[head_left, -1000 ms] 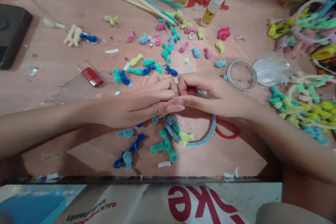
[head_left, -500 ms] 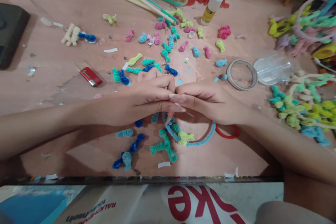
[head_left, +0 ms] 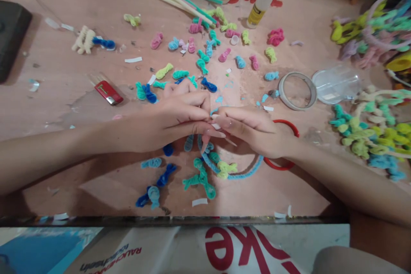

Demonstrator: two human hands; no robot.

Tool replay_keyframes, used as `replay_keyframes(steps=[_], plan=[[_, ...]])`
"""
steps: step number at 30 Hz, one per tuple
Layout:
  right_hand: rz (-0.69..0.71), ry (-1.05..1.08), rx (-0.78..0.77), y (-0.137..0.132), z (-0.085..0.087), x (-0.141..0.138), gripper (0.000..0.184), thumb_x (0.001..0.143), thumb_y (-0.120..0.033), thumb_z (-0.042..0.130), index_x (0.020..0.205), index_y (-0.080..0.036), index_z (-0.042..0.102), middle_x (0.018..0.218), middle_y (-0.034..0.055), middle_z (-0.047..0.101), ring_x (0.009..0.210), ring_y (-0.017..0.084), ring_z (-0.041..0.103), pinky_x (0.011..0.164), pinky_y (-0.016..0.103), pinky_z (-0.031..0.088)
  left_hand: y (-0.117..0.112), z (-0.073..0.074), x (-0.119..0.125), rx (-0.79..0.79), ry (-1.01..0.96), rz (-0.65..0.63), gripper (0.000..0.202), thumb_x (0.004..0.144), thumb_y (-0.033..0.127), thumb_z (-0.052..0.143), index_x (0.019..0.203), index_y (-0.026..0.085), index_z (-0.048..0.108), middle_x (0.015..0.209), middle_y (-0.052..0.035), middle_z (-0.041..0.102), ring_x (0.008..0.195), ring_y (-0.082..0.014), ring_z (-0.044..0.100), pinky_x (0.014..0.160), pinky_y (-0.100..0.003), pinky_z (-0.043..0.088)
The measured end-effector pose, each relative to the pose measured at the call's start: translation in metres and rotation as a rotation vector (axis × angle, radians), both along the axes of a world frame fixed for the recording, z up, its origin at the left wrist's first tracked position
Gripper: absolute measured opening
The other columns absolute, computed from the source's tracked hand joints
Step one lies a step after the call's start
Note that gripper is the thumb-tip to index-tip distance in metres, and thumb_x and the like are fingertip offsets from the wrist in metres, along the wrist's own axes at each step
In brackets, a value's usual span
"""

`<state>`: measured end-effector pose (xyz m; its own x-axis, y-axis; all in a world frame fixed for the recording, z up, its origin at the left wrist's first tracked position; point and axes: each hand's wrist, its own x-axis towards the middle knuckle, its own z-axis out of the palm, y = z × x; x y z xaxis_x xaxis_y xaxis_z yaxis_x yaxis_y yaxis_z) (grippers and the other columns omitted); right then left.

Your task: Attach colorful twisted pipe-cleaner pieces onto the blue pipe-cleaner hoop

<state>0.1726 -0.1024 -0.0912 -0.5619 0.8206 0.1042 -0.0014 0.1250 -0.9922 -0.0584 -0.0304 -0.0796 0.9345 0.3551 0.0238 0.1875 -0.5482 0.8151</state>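
Pinkish tabletop (head_left: 272, 197) below us, scattered with fuzzy twists (head_left: 209, 85) in blue, green, pink and yellow, a lighter (head_left: 108, 92) off to the left, a tape roll (head_left: 281, 90) to the right, a glue bottle (head_left: 257, 13) upright at the back. And here's the middle: our left hand (head_left: 180, 115) meets our right hand (head_left: 257, 135), fingertips bunched together, what looks like a white scrap (head_left: 216, 126) peeping out between them. Which fingers truly grip it, we can't tell; too much is covered. Right beneath, a blue ring (head_left: 245, 176) lies on the table, its upper part hidden by our hands, a yellow twist (head_left: 226, 170) overlapping its lower curve. We'd call the scrap feather-light, thin and bendy, maybe sticky, so it's the very edges we want, nails first. That ring looks light too, soft and fluffy outside, springy enough to keep its curve; squeeze hard and it would likely kink. Best hold, we reckon: the bare stretch at lower right, away from the yellow twist.
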Motion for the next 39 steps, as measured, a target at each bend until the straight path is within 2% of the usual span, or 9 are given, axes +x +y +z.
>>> replay_keyframes(steps=[3, 7, 10, 12, 15, 20, 25, 31, 39], plan=[[0.017, -0.092, 0.136, 0.0, -0.001, 0.005, 0.038, 0.118, -0.033, 0.045, 0.084, -0.018, 0.055, 0.072, -0.0059, 0.049, 0.066, 0.007, 0.048, 0.066, 0.022, 0.042, -0.001, -0.002, -0.001, 0.065, 0.002, -0.004, 0.033, 0.115, 0.035, 0.046, 0.099, 0.024, 0.073, 0.099, -0.0025, 0.061, 0.094, -0.0188, 0.059, 0.084, -0.031, 0.046], [-0.093, -0.222, 0.363, 0.002, -0.006, 0.007, 0.031, 0.116, -0.022, 0.046, 0.085, -0.022, 0.048, 0.071, -0.0066, 0.044, 0.064, 0.009, 0.043, 0.064, 0.024, 0.038, -0.007, -0.002, -0.004, 0.462, -0.011, 0.195, 0.028, 0.112, 0.046, 0.051, 0.114, 0.02, 0.061, 0.116, -0.0096, 0.06, 0.108, -0.0262, 0.055, 0.096, -0.041, 0.047], [-0.127, -0.29, 0.439, 0.0, -0.008, 0.003, 0.033, 0.118, -0.022, 0.043, 0.084, -0.023, 0.044, 0.071, -0.0061, 0.045, 0.063, 0.009, 0.043, 0.064, 0.026, 0.037, -0.012, -0.001, -0.003, 0.668, -0.012, 0.173, 0.021, 0.111, 0.034, 0.049, 0.1, 0.018, 0.055, 0.1, -0.0092, 0.056, 0.092, -0.0246, 0.053, 0.079, -0.038, 0.046], [-0.129, -0.311, 0.421, -0.002, -0.008, 0.0, 0.036, 0.119, -0.026, 0.04, 0.083, -0.023, 0.04, 0.071, -0.0059, 0.043, 0.062, 0.009, 0.042, 0.063, 0.026, 0.036, -0.015, -0.002, -0.001, 0.669, -0.023, 0.075, 0.023, 0.111, 0.025, 0.041, 0.092, 0.02, 0.053, 0.088, -0.0054, 0.051, 0.076, -0.0208, 0.046, 0.067, -0.036, 0.04], [-0.094, -0.328, 0.411, -0.004, -0.007, -0.001, 0.038, 0.12, -0.03, 0.036, 0.083, -0.024, 0.037, 0.072, -0.0052, 0.041, 0.063, 0.01, 0.039, 0.063, 0.027, 0.036, -0.019, -0.005, 0.001, 0.618, -0.055, 0.02, 0.025, 0.11, 0.021, 0.037, 0.091, 0.021, 0.053, 0.084, -0.0046, 0.052, 0.069, -0.0199, 0.043, 0.066, -0.038, 0.04], [-0.01, -0.237, 0.395, -0.004, -0.01, 0.001, 0.034, 0.12, -0.034, 0.035, 0.089, -0.023, 0.043, 0.079, -0.0016, 0.048, 0.069, 0.012, 0.045, 0.067, 0.028, 0.04, -0.023, -0.009, -0.001, 0.573, -0.102, 0.044, 0.026, 0.111, 0.019, 0.035, 0.095, 0.02, 0.055, 0.089, -0.0062, 0.056, 0.078, -0.022, 0.053, 0.074, -0.039, 0.048], [0.015, -0.213, 0.392, -0.005, -0.012, 0.0, 0.034, 0.119, -0.037, 0.036, 0.088, -0.024, 0.039, 0.077, -0.0029, 0.046, 0.066, 0.012, 0.04, 0.066, 0.029, 0.039, -0.027, -0.011, -0.002, 0.629, -0.096, 0.049, 0.022, 0.108, 0.019, 0.038, 0.099, 0.021, 0.058, 0.091, -0.0084, 0.061, 0.084, -0.0256, 0.057, 0.079, -0.042, 0.05], [0.007, -0.322, 0.517, -0.007, -0.016, -0.001, 0.023, 0.111, -0.019, 0.04, 0.089, -0.025, 0.037, 0.079, -0.0009, 0.046, 0.071, 0.015, 0.041, 0.068, 0.03, 0.039, -0.034, -0.017, -0.004, 0.813, -0.071, 0.096, 0.031, 0.11, 0.023, 0.032, 0.109, 0.012, 0.06, 0.111, -0.0212, 0.069, 0.103, -0.0326, 0.064, 0.084, -0.047, 0.052], [-0.03, -0.382, 0.612, -0.009, -0.017, -0.004, 0.021, 0.107, -0.02, 0.041, 0.087, -0.026, 0.037, 0.076, 0.0003, 0.047, 0.069, 0.018, 0.04, 0.069, 0.034, 0.039, -0.031, -0.013, -0.005, 0.823, -0.03, -0.016, 0.029, 0.107, 0.02, 0.034, 0.108, 0.014, 0.062, 0.107, -0.0164, 0.07, 0.099, -0.0302, 0.063, 0.083, -0.045, 0.051]])
